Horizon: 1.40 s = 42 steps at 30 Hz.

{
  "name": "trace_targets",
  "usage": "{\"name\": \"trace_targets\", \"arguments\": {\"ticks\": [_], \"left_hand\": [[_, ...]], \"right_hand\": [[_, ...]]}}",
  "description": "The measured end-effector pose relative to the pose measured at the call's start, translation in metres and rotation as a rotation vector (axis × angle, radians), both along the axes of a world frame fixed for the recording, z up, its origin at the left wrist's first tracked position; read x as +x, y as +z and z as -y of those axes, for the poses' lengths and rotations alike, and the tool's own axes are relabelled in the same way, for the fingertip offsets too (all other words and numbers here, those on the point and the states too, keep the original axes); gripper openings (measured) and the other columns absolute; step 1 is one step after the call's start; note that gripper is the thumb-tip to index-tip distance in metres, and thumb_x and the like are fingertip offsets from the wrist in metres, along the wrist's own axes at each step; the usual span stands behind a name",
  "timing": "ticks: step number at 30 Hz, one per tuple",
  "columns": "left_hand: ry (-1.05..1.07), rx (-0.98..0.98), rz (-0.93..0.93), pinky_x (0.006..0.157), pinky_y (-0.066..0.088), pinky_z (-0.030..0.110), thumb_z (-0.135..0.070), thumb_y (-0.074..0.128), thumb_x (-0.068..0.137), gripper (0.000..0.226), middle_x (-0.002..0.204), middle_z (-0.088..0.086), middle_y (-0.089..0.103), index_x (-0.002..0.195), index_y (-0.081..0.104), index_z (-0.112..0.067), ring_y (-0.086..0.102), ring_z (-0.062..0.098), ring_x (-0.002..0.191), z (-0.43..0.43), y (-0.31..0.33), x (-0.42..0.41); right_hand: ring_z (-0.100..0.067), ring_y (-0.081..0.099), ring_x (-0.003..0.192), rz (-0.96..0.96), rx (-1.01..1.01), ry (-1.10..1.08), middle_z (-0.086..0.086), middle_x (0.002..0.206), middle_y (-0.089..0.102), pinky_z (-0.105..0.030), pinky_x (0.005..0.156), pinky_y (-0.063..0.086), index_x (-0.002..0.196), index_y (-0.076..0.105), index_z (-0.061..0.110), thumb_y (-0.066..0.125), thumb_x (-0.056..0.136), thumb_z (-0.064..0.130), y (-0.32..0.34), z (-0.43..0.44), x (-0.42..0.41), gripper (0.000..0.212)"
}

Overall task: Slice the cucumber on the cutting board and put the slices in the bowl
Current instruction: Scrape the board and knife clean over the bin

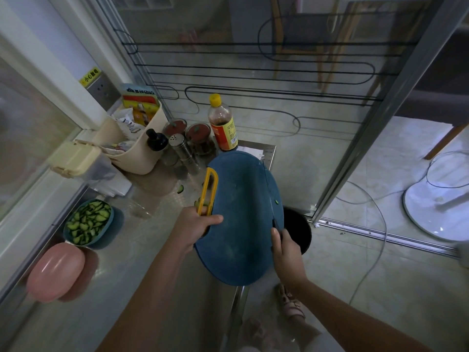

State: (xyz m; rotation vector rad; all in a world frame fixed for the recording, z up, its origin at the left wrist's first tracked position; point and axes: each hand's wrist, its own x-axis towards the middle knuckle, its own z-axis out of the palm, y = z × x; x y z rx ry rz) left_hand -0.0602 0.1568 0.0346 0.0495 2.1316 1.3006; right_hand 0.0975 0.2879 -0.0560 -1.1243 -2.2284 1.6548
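The blue cutting board point(241, 219) is lifted and tilted over the counter's right edge, above a black bin point(299, 232). My left hand point(195, 229) grips the board's left edge by its yellow handle point(209, 191). My right hand point(285, 252) holds a knife point(270, 196) whose blade lies along the board's right side, where a small green cucumber scrap point(277, 202) sticks. A teal bowl point(87, 223) filled with cucumber slices sits on the counter at the left. A few stray slices point(180, 189) lie on the counter by the board.
A pink bowl point(55, 271) stands nearer than the teal one. At the counter's back are a sauce bottle point(223, 125), a steel shaker point(182, 151), spice jars point(199, 138), a beige caddy point(138, 138) and a lidded box point(73, 158). A fan base point(436, 207) and cables lie on the floor.
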Motion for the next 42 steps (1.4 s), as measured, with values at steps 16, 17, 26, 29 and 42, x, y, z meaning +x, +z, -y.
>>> {"name": "trace_targets", "arguments": {"ticks": [16,17,26,29,42], "left_hand": [[-0.06,0.005,-0.043,0.055,0.048,0.023,-0.005,0.074,0.075,0.005,0.064,0.003,0.069,0.073,0.069,-0.005,0.066,0.014,0.058,-0.016,0.005,0.014],[-0.061,0.005,-0.047,0.057,0.05,0.025,-0.005,0.074,0.075,0.005,0.066,0.005,0.07,0.074,0.07,-0.005,0.067,0.016,0.06,-0.016,0.005,0.014],[0.019,0.041,-0.055,0.05,0.048,0.019,-0.003,0.072,0.076,0.005,0.06,-0.002,0.069,0.073,0.069,-0.005,0.067,0.014,0.058,-0.021,0.002,0.015],[0.075,0.047,-0.056,0.058,0.052,0.026,-0.003,0.073,0.075,0.003,0.07,0.004,0.072,0.078,0.071,-0.005,0.07,0.021,0.068,-0.022,-0.001,0.012],[0.16,0.136,-0.057,0.073,0.056,0.037,-0.003,0.073,0.075,0.009,0.083,0.012,0.073,0.084,0.072,-0.003,0.07,0.028,0.077,-0.005,0.002,0.001]], "right_hand": [[-0.023,0.058,0.087,0.055,-0.098,-0.135,-0.009,0.09,0.059,-0.031,0.073,0.043,0.095,0.052,0.007,0.027,0.097,0.046,-0.017,0.012,-0.011,0.046],[-0.022,0.058,0.088,0.059,-0.105,-0.136,-0.008,0.091,0.059,-0.03,0.073,0.042,0.097,0.052,0.007,0.027,0.097,0.046,-0.018,0.012,-0.009,0.046],[-0.017,0.052,0.082,0.122,-0.145,-0.18,-0.005,0.091,0.056,-0.027,0.067,0.038,0.098,0.052,0.007,0.026,0.1,0.041,-0.031,0.021,0.008,0.042],[-0.017,0.05,0.079,0.16,-0.12,-0.169,-0.005,0.088,0.054,-0.027,0.066,0.035,0.099,0.052,0.006,0.027,0.1,0.039,-0.037,0.02,0.015,0.042],[-0.023,0.056,0.063,0.508,0.035,-0.013,-0.009,0.068,0.055,-0.031,0.056,0.047,0.076,0.052,0.007,0.026,0.098,0.047,-0.057,-0.038,0.028,0.053]]}}
